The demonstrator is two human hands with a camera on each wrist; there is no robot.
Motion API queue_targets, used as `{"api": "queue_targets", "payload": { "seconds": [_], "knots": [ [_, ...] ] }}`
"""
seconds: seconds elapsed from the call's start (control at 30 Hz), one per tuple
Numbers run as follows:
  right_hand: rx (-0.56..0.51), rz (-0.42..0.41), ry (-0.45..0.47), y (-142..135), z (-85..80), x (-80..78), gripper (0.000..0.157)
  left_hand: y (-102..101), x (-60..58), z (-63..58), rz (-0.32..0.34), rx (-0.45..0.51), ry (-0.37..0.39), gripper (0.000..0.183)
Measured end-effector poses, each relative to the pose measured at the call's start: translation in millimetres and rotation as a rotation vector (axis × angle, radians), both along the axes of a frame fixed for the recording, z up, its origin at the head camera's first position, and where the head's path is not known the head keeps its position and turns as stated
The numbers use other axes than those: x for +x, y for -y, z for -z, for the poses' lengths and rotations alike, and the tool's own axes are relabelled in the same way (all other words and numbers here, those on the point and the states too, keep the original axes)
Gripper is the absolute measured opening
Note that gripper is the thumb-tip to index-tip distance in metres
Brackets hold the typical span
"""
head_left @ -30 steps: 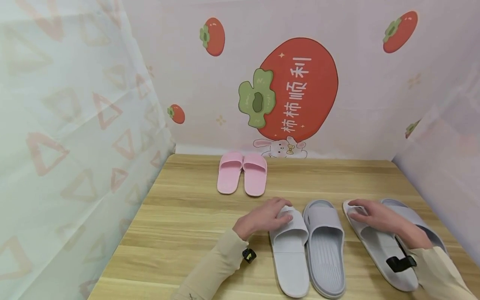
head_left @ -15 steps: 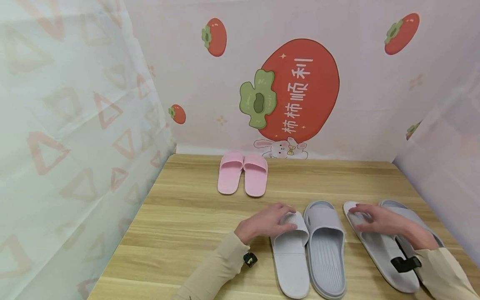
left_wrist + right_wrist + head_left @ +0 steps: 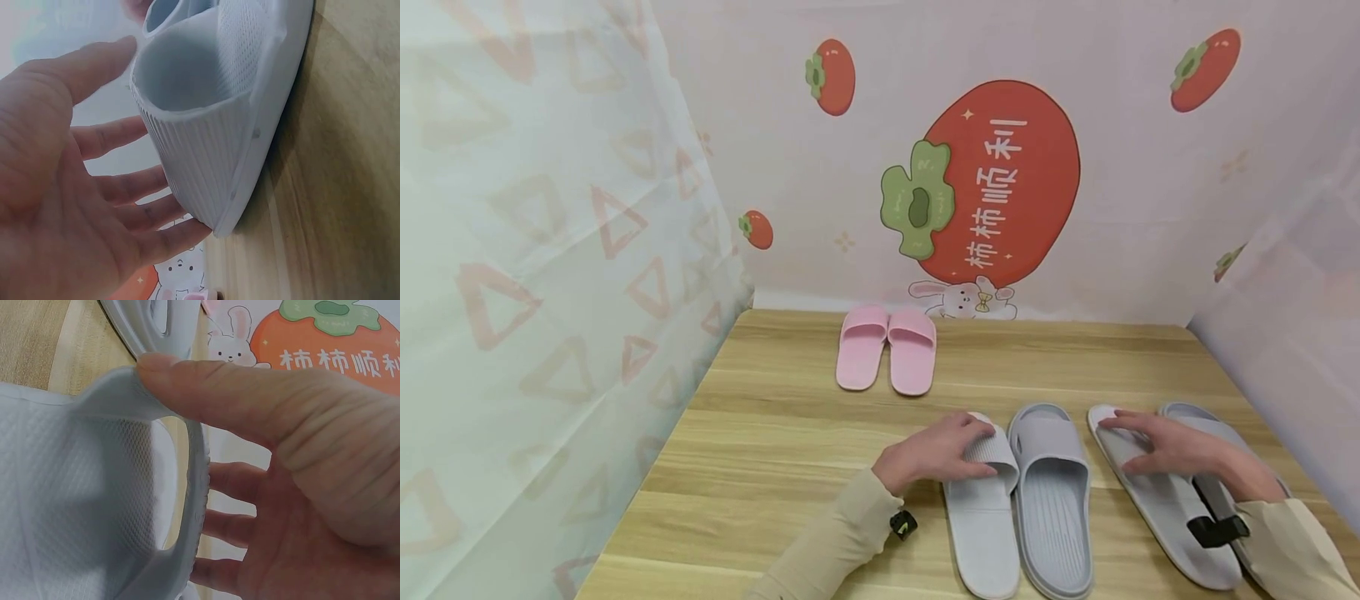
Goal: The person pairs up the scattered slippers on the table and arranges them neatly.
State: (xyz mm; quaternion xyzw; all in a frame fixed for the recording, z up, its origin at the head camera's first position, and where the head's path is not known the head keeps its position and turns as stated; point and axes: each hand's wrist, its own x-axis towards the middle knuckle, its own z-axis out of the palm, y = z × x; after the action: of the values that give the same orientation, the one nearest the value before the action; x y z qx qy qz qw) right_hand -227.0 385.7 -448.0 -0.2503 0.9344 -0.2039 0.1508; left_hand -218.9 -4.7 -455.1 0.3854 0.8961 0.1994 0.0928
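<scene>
My left hand (image 3: 936,450) lies over the ribbed strap of a white slipper (image 3: 985,537). In the left wrist view its loosely extended fingers (image 3: 165,181) lie along the outside of the strap, the thumb apart at the opening. On the right, my right hand (image 3: 1180,450) is over a second white slipper (image 3: 1168,504). The right wrist view shows the thumb (image 3: 187,381) at the strap's edge and the other fingertips on the strap's outer face. A grey slipper (image 3: 1056,525) stands beside the left white one. Another grey slipper (image 3: 1198,421) is partly hidden behind my right arm.
A pair of pink slippers (image 3: 887,350) sits farther back on the wooden table (image 3: 760,467). Behind rises a cloth wall (image 3: 1112,250) printed with persimmons and a rabbit. A light patterned cloth (image 3: 550,333) hangs on the left.
Both hands have shifted slightly toward me over the white slippers, and their thumbs have spread away from the fingers. The slippers stay about where they were.
</scene>
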Motion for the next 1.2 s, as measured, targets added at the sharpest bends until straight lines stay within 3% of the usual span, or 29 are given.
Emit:
{"api": "queue_targets", "payload": {
  "seconds": [0.2,0.37,0.67,1.2],
  "knots": [
    [0.017,0.029,-0.015,-5,9.6,-1.4,0.072,-4,0.9,3.1,-0.005,-0.048,-0.019,0.059],
    [0.012,0.074,0.002,-3,7.0,2.3,0.076,-9,1.1,2.8,-0.017,-0.078,-0.037,0.061],
    [0.063,0.026,-0.118,1,-0.5,4.1,0.072,-11,-2.7,4.8,-0.022,-0.099,-0.052,0.059],
    [0.053,-0.01,-0.155,4,-13.3,6.8,0.065,-12,-9.1,-4.0,0.019,-0.112,-0.024,0.055]
  ]
}}
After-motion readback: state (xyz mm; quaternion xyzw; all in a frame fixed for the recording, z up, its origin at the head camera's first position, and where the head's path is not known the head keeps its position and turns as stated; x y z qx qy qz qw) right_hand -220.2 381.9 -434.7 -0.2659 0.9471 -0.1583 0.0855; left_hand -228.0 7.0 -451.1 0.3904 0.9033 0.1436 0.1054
